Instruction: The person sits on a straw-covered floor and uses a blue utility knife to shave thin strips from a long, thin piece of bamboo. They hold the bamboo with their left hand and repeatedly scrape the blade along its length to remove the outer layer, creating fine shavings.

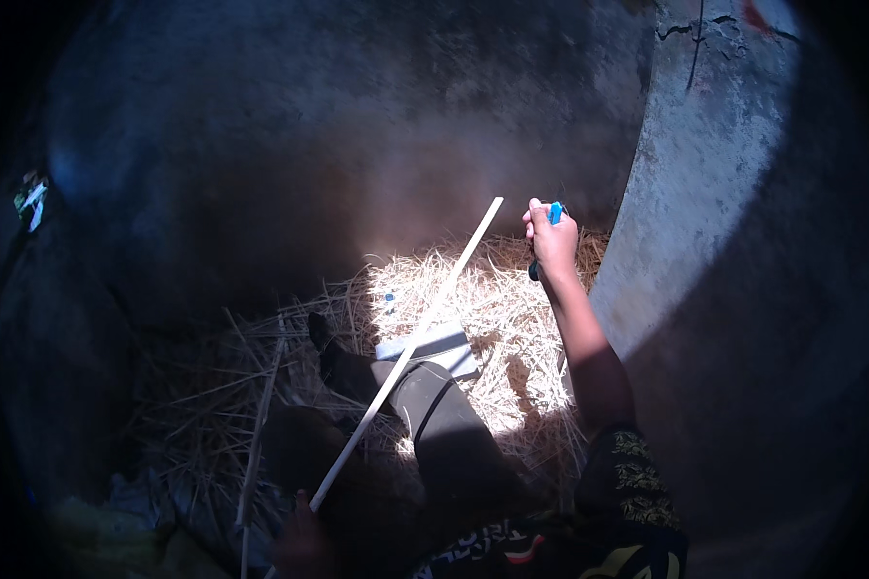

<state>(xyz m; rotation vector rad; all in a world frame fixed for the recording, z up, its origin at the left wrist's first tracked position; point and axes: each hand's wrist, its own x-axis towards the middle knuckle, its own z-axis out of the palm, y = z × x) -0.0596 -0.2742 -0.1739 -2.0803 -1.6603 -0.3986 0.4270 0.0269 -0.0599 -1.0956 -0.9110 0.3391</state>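
I look down into a dim space with a curved concrete wall on my right and straw lit by a patch of sun below me.

A long thin white rod runs diagonally across the view. Its long axis goes from low on my left to high toward my right. My left hand sits at the rod's lower end, in deep shadow. It seems to be touching or gripping that end, but I cannot tell how far its fingers are curled.

My right hand is raised out ahead of me, just beside the wall. It is closed in a fist around a small tool with a blue top and a dark tip showing below the fist. I cannot tell what kind of tool it is.

The rod's upper tip lies just to the left of my right hand, near but apart from it. So the left hand is at one end, and the right hand is the nearer one to the far end.

Under the rod's middle, between my hands, a dark boot and leg stretch over the straw. A pale flat block lies on the straw just beyond the boot, touching or crossed by the rod.
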